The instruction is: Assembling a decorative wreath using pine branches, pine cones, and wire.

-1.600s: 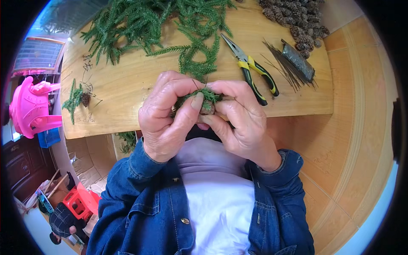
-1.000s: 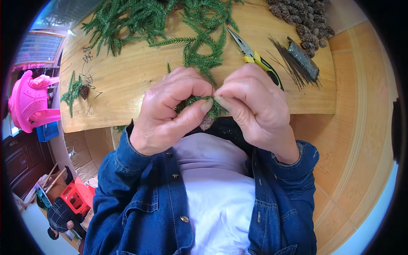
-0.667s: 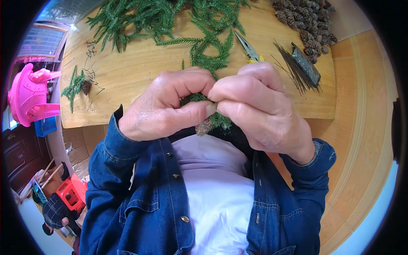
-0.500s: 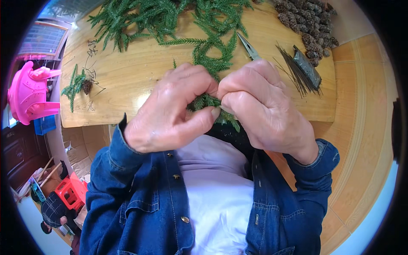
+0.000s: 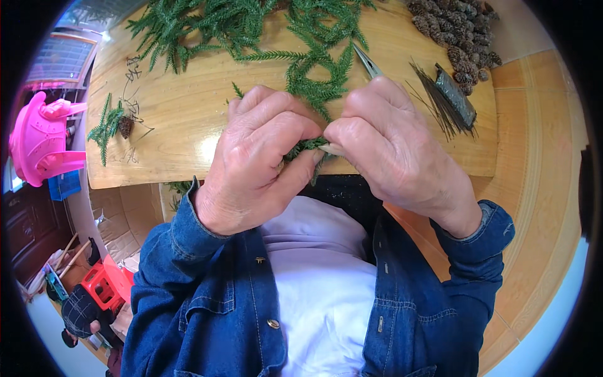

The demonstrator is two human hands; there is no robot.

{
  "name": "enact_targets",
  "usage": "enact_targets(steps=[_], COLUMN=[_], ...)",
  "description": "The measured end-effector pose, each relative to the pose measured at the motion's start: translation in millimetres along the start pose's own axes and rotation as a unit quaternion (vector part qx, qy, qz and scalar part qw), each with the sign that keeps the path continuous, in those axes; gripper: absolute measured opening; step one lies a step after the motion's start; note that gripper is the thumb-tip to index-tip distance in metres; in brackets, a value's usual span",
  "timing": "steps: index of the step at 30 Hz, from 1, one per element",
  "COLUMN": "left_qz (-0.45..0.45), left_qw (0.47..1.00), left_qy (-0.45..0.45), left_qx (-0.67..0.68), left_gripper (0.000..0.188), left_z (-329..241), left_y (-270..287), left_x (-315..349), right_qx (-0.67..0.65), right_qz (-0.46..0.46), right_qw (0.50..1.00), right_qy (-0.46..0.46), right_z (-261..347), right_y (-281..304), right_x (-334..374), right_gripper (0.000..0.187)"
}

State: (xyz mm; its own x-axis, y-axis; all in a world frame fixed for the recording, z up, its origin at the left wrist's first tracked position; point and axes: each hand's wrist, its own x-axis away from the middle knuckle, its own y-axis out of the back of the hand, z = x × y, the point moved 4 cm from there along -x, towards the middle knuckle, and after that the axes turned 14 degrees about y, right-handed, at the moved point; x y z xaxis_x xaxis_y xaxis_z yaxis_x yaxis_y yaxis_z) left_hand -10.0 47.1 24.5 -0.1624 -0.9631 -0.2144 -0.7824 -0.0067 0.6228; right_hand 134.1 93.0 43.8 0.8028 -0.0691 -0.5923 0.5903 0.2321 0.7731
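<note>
My left hand [image 5: 260, 160] is closed, thumb and fingers pinching a green evergreen sprig [image 5: 304, 147] just above the table's near edge. Most of that sprig is hidden by the fingers; a tip shows below them. My right hand [image 5: 402, 147] meets it from the right, fingers curled and thumb pressed in at the sprig's end. Whatever those fingers pinch is too small or hidden to make out. Beyond my hands lie ring-shaped evergreen pieces [image 5: 344, 74]. Needle-nose pliers [image 5: 367, 61] lie just past my right knuckles, partly covered.
Evergreen branches [image 5: 207, 28] heap along the wooden table's [image 5: 188, 119] far side. Pine cones [image 5: 458, 38] pile at far right, near thin dark wires [image 5: 433, 103] beside a dark wrapped bundle [image 5: 456, 100]. A small sprig with a cone [image 5: 125, 127] lies left. Pink stool [image 5: 44, 138] stands beyond.
Both hands have shifted and turned slightly, the right one a little up and outward. The sprig between them has tilted, and less of its lower tip shows.
</note>
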Motion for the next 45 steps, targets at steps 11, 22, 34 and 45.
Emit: enact_targets(steps=[11, 22, 34, 45], left_qz=[-0.119, 0.048, 0.010, 0.098], left_qw=[0.980, 0.995, 0.991, 0.993], left_qy=[-0.091, -0.078, -0.108, -0.055], left_qx=[-0.131, -0.025, -0.073, 0.043], left_gripper=[0.022, 0.021, 0.021, 0.021], left_z=[-7, -6, -12, -3], left_y=[-3, 17, 14, 20], left_x=[5, -4, 2, -7], right_qx=[-0.144, 0.047, -0.078, -0.011], right_qz=[-0.046, 0.040, 0.068, -0.012], right_qw=[0.958, 0.995, 0.992, 1.000], right_qy=[-0.245, 0.079, -0.075, -0.011], right_z=[1, 10, 15, 8], right_y=[-11, 20, 0, 22], right_x=[12, -6, 0, 3], right_gripper=[0.018, 0.019, 0.012, 0.015])
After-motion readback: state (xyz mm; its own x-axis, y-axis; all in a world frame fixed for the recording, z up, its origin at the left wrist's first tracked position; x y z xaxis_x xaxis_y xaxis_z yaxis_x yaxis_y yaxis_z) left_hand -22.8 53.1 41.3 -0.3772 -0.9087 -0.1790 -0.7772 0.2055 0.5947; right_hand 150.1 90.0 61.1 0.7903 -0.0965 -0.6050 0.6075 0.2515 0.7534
